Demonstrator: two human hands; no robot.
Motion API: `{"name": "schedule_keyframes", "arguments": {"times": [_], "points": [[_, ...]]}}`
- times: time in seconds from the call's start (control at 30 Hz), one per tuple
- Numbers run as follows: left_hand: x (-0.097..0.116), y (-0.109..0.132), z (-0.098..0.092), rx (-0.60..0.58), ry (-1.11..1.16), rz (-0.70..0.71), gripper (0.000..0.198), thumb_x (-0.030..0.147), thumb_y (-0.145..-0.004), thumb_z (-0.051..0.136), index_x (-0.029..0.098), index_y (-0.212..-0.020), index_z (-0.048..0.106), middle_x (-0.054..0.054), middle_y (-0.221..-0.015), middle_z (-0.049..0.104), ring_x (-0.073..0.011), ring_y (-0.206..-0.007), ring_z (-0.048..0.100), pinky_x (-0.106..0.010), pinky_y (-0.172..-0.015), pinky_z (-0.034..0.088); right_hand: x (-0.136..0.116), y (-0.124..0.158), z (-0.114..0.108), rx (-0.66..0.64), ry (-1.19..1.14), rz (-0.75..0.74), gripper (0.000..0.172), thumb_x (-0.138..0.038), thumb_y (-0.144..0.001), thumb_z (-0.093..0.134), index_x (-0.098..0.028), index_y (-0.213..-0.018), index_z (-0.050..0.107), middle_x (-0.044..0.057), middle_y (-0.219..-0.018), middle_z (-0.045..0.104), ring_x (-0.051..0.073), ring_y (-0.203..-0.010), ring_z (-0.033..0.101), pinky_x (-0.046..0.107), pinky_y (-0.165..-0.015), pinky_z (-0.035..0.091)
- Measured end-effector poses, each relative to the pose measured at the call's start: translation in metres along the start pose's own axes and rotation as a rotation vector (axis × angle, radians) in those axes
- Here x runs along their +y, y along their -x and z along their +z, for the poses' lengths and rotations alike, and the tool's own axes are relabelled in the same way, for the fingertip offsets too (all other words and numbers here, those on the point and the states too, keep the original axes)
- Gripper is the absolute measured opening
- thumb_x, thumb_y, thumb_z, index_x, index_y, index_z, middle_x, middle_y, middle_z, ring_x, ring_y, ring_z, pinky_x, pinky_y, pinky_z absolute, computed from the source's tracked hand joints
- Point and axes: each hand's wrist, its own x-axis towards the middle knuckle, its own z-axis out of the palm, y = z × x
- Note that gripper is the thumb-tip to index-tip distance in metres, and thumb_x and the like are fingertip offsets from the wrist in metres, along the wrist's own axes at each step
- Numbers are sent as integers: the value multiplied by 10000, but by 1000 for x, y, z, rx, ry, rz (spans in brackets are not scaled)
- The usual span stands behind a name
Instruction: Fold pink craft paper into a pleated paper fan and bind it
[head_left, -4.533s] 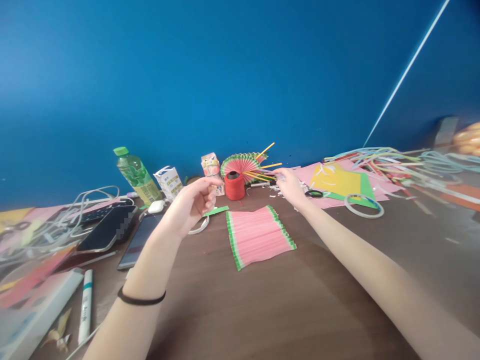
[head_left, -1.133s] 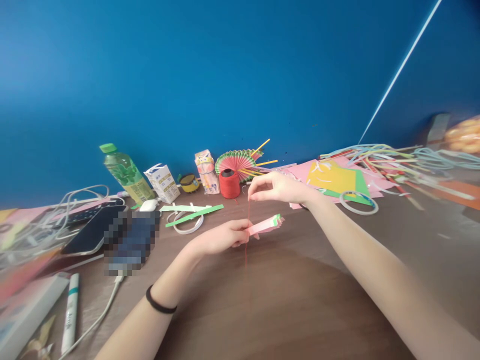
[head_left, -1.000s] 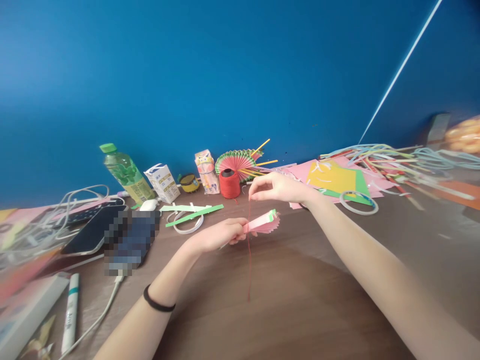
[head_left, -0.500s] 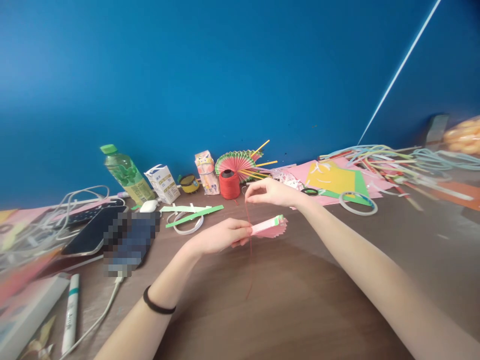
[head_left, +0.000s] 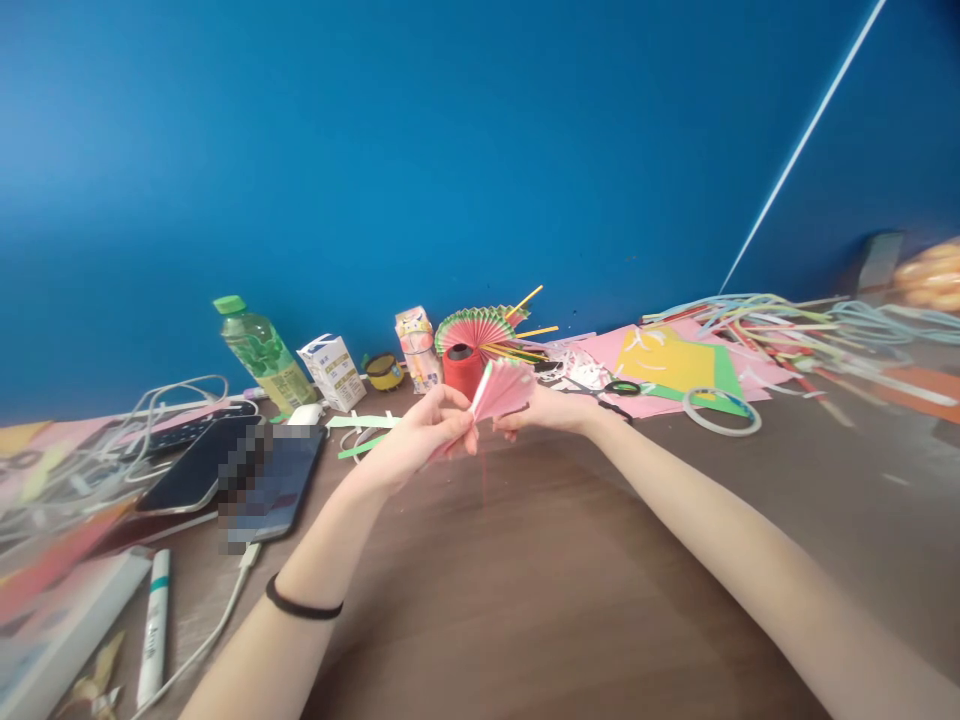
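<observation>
My left hand (head_left: 435,428) pinches a pink pleated paper fan (head_left: 504,390) at its narrow folded end, and the pleats spread up and to the right. Close behind the fan, my right hand (head_left: 541,410) has its fingers curled shut at the red thread (head_left: 484,478); the fan partly hides those fingertips. A faint length of the thread hangs below my hands over the table. Just beyond stands a red thread spool (head_left: 461,374), its lower part covered by the hands and the fan.
Along the blue wall stand a green-capped bottle (head_left: 262,355), a white carton (head_left: 332,372) and a green-edged pink fan (head_left: 476,328). Scissors (head_left: 622,388) lie near coloured paper sheets (head_left: 675,365) at right. Phones (head_left: 277,485), cables and a marker (head_left: 154,630) occupy the left.
My left hand has raised the fan and turned it from flat to upright. My right hand has come down from above, now behind the fan and close to my left hand.
</observation>
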Motion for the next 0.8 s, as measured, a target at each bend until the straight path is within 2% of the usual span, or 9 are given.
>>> {"name": "schedule_keyframes", "arguments": {"times": [0.1, 0.17, 0.33, 0.47, 0.53, 0.63, 0.73, 0.8], "points": [[-1, -3, -4, 109, 66, 7, 227, 355, -746, 548, 190, -829, 416, 25, -613, 573, -55, -452, 394, -181, -419, 252, 2, -3, 6, -87, -60, 34, 260, -340, -679, 642, -110, -802, 642, 33, -702, 635, 104, -616, 579, 251, -667, 468], [-3, -5, -6, 184, 87, 12, 236, 358, -722, 563, 185, -805, 425, 17, -636, 577, -52, -443, 387, -179, -402, 256, 2, -4, 8, -92, -66, 34, 269, -345, -685, 634, -110, -816, 643, 45, -729, 643, 109, -624, 589, 253, -661, 474], [-14, -11, -13, 344, 33, -1, 297, 386, -685, 595, 159, -836, 478, -11, -708, 607, -61, -489, 442, -177, -423, 306, -8, -4, 11, -4, 83, 17, 224, -306, -714, 590, -110, -805, 651, 45, -720, 645, 113, -618, 592, 250, -649, 474], [-20, -13, -18, 457, -71, -85, 332, 432, -665, 599, 147, -815, 514, -41, -766, 644, -69, -495, 468, -177, -405, 292, -23, 1, 13, 55, 291, -44, 176, -256, -746, 538, -133, -791, 655, 33, -697, 644, 118, -622, 587, 231, -614, 451], [-22, -13, -18, 475, -167, -127, 321, 442, -672, 584, 150, -789, 517, -52, -773, 655, -80, -494, 479, -181, -391, 274, -32, 4, 15, 91, 408, -72, 167, -236, -757, 522, -149, -796, 659, 25, -698, 645, 118, -618, 577, 224, -588, 426], [-26, -12, -14, 466, -389, -110, 274, 437, -709, 543, 169, -752, 504, -37, -727, 663, -105, -509, 512, -199, -432, 319, -43, 9, 20, 134, 607, -160, 166, -195, -769, 508, -181, -792, 672, 15, -743, 655, 123, -649, 563, 235, -601, 394], [-31, -11, -8, 383, -584, -49, 218, 402, -744, 501, 187, -707, 497, -10, -659, 648, -134, -545, 552, -234, -522, 381, -51, 12, 27, 131, 728, -303, 205, -148, -787, 482, -196, -797, 680, 22, -803, 655, 132, -712, 554, 252, -663, 380], [-32, -10, -3, 303, -678, -13, 184, 362, -761, 474, 194, -692, 504, 6, -607, 619, -146, -557, 558, -248, -563, 394, -55, 14, 31, 137, 786, -340, 212, -140, -795, 478, -196, -814, 682, 34, -816, 648, 142, -736, 546, 260, -669, 369]]}}
